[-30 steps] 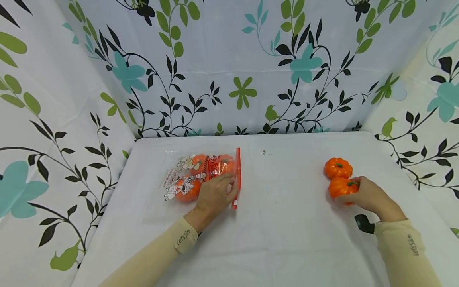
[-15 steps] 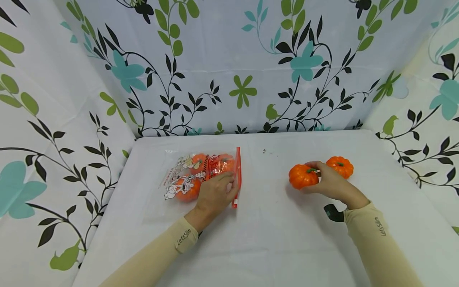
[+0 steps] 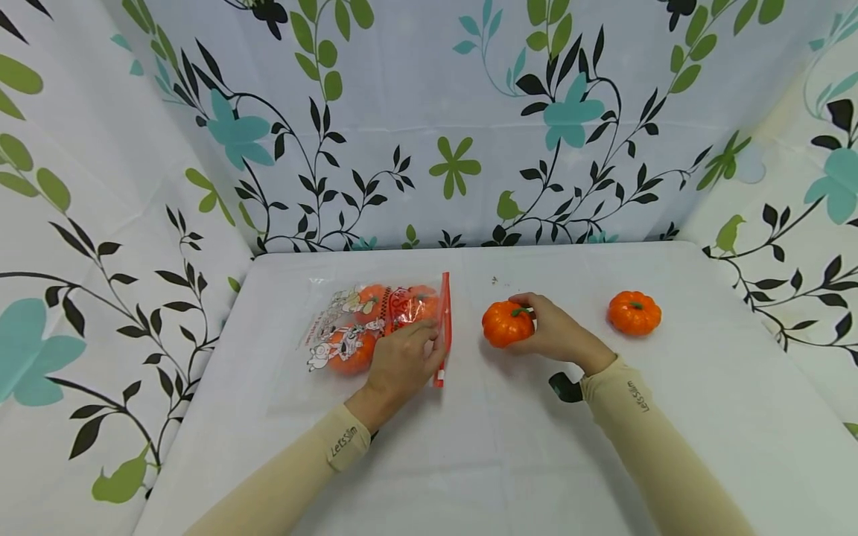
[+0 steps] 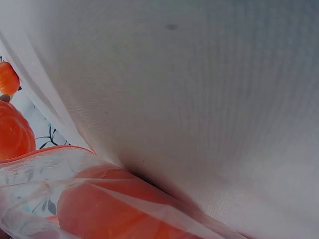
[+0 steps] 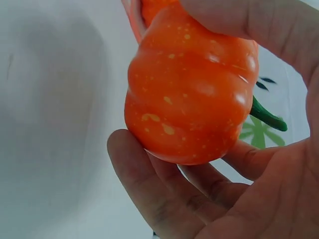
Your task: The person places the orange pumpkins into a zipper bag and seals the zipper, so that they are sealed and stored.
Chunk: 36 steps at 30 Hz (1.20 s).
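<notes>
Held pumpkin (image 3: 503,325): over the desk (image 3: 469,461), just right of the red-edged bag (image 3: 445,294), apart from it
Right grip (image 3: 555,335): fingers and thumb round the pumpkin, from its right
Left grip (image 3: 404,361): pinches the bag's right edge
Stem (image 5: 269,117): green, pointing right
Pumpkin's look: glossy orange, ribbed, squat, yellow-flecked

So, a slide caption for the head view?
Left hand holding a clear bag of pumpkins, right hand holding a pumpkin nearby, another pumpkin lying apart.
</notes>
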Available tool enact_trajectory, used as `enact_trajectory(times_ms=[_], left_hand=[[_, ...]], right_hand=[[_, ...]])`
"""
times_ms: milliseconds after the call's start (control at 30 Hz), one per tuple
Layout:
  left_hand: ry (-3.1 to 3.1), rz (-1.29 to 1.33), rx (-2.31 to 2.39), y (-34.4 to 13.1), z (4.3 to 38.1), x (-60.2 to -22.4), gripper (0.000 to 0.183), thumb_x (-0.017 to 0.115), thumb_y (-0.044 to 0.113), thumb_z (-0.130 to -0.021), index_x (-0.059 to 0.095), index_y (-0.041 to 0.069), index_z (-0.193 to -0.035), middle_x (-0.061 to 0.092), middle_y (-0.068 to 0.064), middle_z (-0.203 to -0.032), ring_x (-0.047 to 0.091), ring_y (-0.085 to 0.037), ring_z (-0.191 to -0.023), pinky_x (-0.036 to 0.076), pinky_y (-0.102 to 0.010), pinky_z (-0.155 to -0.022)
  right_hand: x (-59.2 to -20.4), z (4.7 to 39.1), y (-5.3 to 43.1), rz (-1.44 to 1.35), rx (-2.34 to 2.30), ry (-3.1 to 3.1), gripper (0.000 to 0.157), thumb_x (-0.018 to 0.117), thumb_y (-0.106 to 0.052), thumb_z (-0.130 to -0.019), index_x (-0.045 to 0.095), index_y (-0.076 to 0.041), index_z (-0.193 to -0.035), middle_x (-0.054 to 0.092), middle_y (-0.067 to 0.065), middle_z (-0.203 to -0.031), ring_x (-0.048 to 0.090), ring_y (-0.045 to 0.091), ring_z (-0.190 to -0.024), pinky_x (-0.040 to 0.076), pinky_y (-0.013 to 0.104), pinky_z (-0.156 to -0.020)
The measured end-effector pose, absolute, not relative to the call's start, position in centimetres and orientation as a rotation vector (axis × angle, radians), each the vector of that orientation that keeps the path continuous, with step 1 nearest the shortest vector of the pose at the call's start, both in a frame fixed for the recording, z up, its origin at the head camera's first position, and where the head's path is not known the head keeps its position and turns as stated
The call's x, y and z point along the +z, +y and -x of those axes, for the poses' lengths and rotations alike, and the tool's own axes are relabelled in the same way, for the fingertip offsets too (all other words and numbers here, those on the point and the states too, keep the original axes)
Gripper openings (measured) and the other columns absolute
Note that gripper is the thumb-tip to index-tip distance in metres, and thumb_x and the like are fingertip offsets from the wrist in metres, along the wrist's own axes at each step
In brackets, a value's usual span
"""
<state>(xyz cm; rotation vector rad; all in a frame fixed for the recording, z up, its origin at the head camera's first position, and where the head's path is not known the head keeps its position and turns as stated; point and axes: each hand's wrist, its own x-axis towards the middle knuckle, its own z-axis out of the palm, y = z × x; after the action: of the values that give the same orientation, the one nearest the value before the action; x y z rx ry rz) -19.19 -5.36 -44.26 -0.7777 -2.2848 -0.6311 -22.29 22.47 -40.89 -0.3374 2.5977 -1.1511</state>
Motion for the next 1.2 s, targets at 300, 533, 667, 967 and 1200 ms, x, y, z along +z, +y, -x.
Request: enact_trajectory(times_ms=[300,533,667,967,1200], left_hand=[[-2.264,0.786,-0.634,-5.5,19.4,-44.3,0.013,0.082,0.009,-0.080,0.077,0.000,-0.088,0.076,-0.011,-0.100,0.075,-0.022,-0.085,0.061,-0.031,-0.067],[-2.276,0.789,-0.646,-5.5,19.2,-44.3,0.011,0.081,0.007,-0.080,0.077,0.000,-0.087,0.076,-0.011,-0.099,0.075,-0.022,-0.085,0.061,-0.031,-0.067],[-2.267,0.794,-0.642,-5.4,19.2,-44.4,0.011,0.082,0.006,-0.079,0.077,0.000,-0.086,0.077,-0.011,-0.099,0.075,-0.022,-0.084,0.061,-0.030,-0.067],[-2.246,0.816,-0.626,-5.4,19.3,-44.2,0.015,0.083,0.007,-0.078,0.078,-0.001,-0.090,0.077,-0.010,-0.098,0.075,-0.021,-0.085,0.060,-0.030,-0.069],[-2.250,0.826,-0.607,-5.6,19.5,-44.2,0.016,0.082,0.011,-0.080,0.079,0.001,-0.092,0.077,-0.010,-0.099,0.075,-0.021,-0.087,0.060,-0.030,-0.070]], right_hand=[[-42.4,23.6,18.9,0.324,-1.101,2.675,0.081,0.084,-0.023,-0.078,0.044,0.001,-0.143,0.050,0.020,-0.138,0.050,0.036,-0.124,0.046,0.051,-0.105],[-43.1,24.3,16.9,0.294,-1.064,2.757,0.081,0.083,-0.026,-0.077,0.045,0.000,-0.143,0.053,0.019,-0.133,0.053,0.034,-0.120,0.047,0.051,-0.103],[-43.5,24.6,16.1,0.296,-1.056,2.761,0.081,0.084,-0.024,-0.076,0.046,0.000,-0.143,0.053,0.018,-0.133,0.054,0.033,-0.119,0.047,0.049,-0.104],[-43.6,24.8,15.1,0.312,-1.035,2.772,0.084,0.085,-0.026,-0.077,0.044,0.000,-0.146,0.051,0.018,-0.137,0.053,0.033,-0.122,0.046,0.050,-0.106],[-43.7,25.2,14.5,0.325,-1.000,2.787,0.083,0.085,-0.026,-0.078,0.044,0.001,-0.145,0.051,0.018,-0.136,0.053,0.033,-0.121,0.046,0.048,-0.106]])
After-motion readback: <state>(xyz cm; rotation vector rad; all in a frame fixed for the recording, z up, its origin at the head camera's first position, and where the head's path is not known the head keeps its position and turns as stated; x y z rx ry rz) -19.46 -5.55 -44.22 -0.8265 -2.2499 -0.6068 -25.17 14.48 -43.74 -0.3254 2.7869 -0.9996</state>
